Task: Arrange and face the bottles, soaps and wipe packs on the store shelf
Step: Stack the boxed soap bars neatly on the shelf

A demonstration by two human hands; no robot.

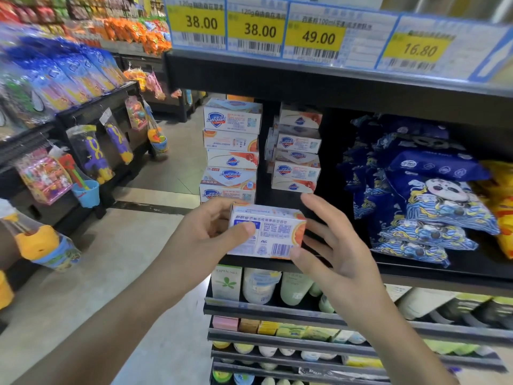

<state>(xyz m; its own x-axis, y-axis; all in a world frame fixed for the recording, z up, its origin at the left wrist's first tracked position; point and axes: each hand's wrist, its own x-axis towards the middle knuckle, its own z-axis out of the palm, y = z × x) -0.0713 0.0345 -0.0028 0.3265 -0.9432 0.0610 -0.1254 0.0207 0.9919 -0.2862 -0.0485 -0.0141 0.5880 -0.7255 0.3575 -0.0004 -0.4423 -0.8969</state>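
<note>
The left hand [211,232] holds a soap box [266,232] out in front of the shelf [416,269] edge — fingers wrapped round its left end, thumb pressed across the printed face near the barcode side. The right hand [336,245] is at the box's right end w/ fingers spread wide & fairly straight; the thumb tip touches the box's lower right corner, nothing gripped.

Behind the box, on the shelf, stand two stacks of soap boxes: a taller left stack [231,151] at the shelf's end, a bit uneven, & a shorter right stack [298,151] set further back, boxes turned different ways. Well to the right lie dark blue wipe packs [433,204] w/ a panda print, piled loosely and tilted — yellow packs [502,207] just beside them at the frame edge.

Yellow price tags [313,37] run along the shelf above. On the tier below, pale bottles [261,286] stand in a row.
</note>
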